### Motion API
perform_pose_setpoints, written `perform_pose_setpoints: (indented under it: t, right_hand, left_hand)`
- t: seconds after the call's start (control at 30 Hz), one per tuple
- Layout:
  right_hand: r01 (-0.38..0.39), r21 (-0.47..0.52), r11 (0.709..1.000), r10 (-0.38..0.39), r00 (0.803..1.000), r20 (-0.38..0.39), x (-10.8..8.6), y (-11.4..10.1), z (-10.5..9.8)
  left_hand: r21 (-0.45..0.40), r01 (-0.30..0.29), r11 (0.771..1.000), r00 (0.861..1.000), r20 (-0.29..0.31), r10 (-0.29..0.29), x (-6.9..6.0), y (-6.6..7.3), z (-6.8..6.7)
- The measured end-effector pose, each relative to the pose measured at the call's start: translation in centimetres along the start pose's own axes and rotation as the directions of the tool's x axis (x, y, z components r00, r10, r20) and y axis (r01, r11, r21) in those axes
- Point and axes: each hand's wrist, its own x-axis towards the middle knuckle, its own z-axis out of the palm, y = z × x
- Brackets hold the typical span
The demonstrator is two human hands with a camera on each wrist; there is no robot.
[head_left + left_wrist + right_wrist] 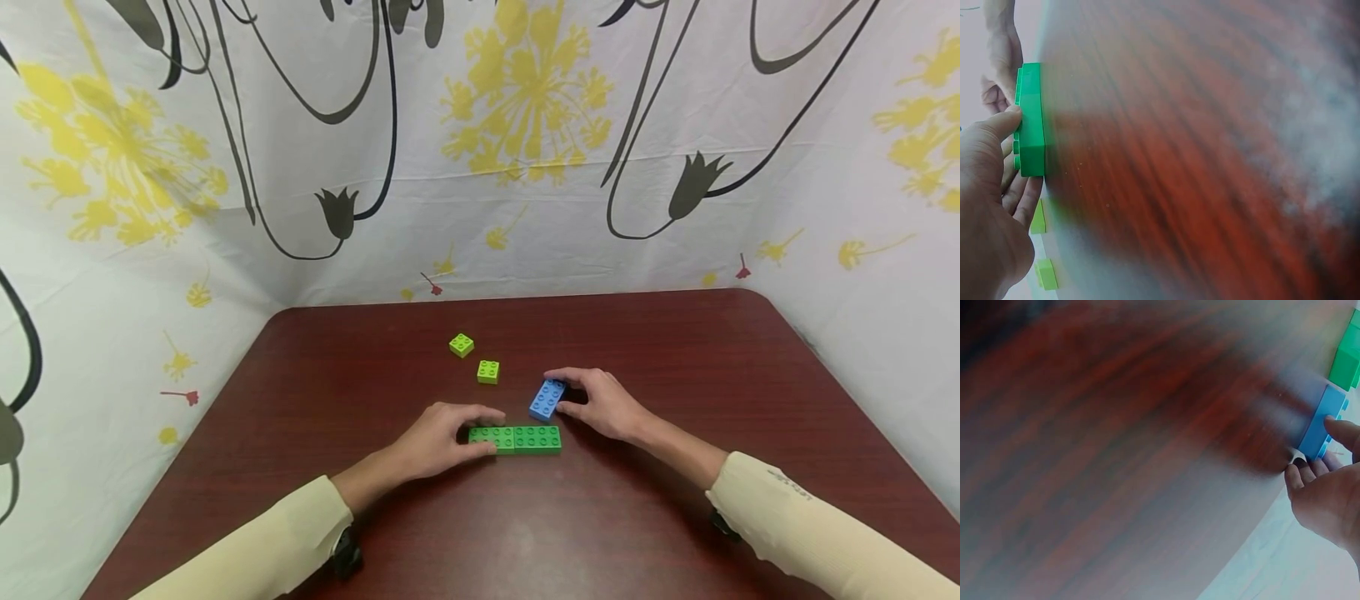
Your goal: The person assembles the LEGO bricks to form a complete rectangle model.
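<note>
- Gripping the left end of the joined-up green bricks [522, 440] with the left hand [438, 439], partly closed: thumb on the near side, fingers on the far side.
- Pinching the blue brick [547, 399] with the right hand [602, 402], thumb and fingers closed in to the brick's width.
- Blue brick at a slant, just far of the green bricks' right end; from the blurred right wrist view, hard to say whether flat or slightly raised.
- Farther off and to the left, two small lime bricks [488, 372], near each other but apart, the far one turned cornerwise.
- Beneath, a dark red-brown surface [637, 517]; beyond, white flower-printed cloth [540, 250].
</note>
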Motion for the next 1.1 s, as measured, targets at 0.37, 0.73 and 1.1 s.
perform_pose_setpoints:
  t: [0.37,0.73,1.1]
  right_hand:
    - [-0.018,-0.016,1.0,0.018,1.0,-0.004,0.07,-0.12,0.03]
    - [-0.052,-0.018,0.998,0.052,0.998,-0.028,0.02,-0.25,0.01]
    - [-0.062,-0.016,0.998,0.061,0.997,-0.053,-0.13,-0.28,-0.12]
  left_hand:
    - [0.002,0.007,1.0,1.0,-0.003,-0.007,-0.03,0.08,0.01]
    - [0.01,-0.003,1.0,1.0,-0.008,0.003,0.03,0.05,0.01]
    - [0.006,0.007,1.0,1.0,0.0,-0.007,0.02,0.06,-0.02]
